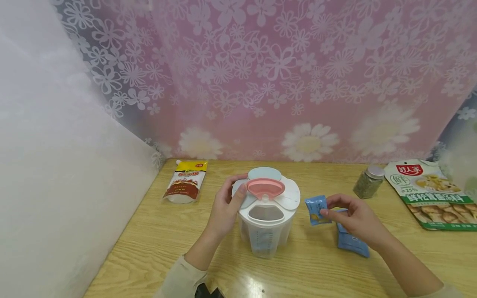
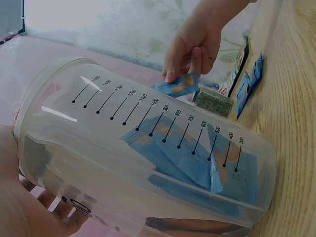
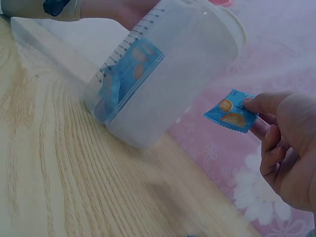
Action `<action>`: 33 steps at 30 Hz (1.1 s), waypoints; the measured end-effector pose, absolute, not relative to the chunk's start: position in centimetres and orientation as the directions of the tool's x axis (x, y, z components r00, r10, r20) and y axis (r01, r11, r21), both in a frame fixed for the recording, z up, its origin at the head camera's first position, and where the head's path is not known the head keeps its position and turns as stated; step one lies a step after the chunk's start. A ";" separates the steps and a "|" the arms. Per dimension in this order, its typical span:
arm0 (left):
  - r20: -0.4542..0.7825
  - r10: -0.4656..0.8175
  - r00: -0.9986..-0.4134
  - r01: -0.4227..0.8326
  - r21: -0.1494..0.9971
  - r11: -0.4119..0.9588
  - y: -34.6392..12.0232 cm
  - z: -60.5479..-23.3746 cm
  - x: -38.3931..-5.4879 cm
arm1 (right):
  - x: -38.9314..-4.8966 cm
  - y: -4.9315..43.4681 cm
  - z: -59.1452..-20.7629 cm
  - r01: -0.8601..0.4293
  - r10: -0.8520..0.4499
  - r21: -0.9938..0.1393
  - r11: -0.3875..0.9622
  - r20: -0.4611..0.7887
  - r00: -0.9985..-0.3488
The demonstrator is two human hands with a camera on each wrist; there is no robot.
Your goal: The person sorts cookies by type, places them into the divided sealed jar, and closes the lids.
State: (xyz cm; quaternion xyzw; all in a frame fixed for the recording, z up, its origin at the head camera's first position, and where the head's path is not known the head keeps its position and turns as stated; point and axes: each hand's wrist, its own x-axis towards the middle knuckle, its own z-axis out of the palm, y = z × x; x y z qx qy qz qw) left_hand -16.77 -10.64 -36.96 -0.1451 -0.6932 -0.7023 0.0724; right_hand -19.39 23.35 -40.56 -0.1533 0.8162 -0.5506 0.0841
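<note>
A clear plastic storage container with divided sections and a white lid stands on the table. Its pink flap is raised, leaving one front opening uncovered. My left hand grips the container at its left side, thumb on the lid's edge. To the right of the container, my right hand pinches a small blue snack packet between thumb and fingers, above the table. Several blue packets lie inside one section, seen through the wall in the left wrist view. Brown stick-like pieces lie in another section.
More blue packets lie on the table under my right hand. A glass jar of dried green herbs and a large green-and-white bag are at the right. At the back left lies a spouted pouch. A flowered curtain hangs behind.
</note>
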 end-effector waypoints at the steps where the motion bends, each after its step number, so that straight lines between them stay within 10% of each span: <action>1: 0.304 0.096 -0.948 0.302 0.953 -0.027 -10.6 -36.9 -16.8 | -19.3 23.3 -40.4 -0.172 -0.347 -0.926 0.335 0.048 -0.936; 22: 0.308 0.094 -0.947 0.306 0.951 -0.035 -10.5 -37.0 -16.9 | -17.1 21.5 -37.3 -0.236 -0.295 -0.937 0.258 0.156 -0.943; 33: 0.309 0.096 -0.946 0.307 0.951 -0.033 -10.5 -36.9 -16.8 | -15.7 19.1 -36.0 -0.353 -0.325 -0.904 -0.241 0.418 -0.848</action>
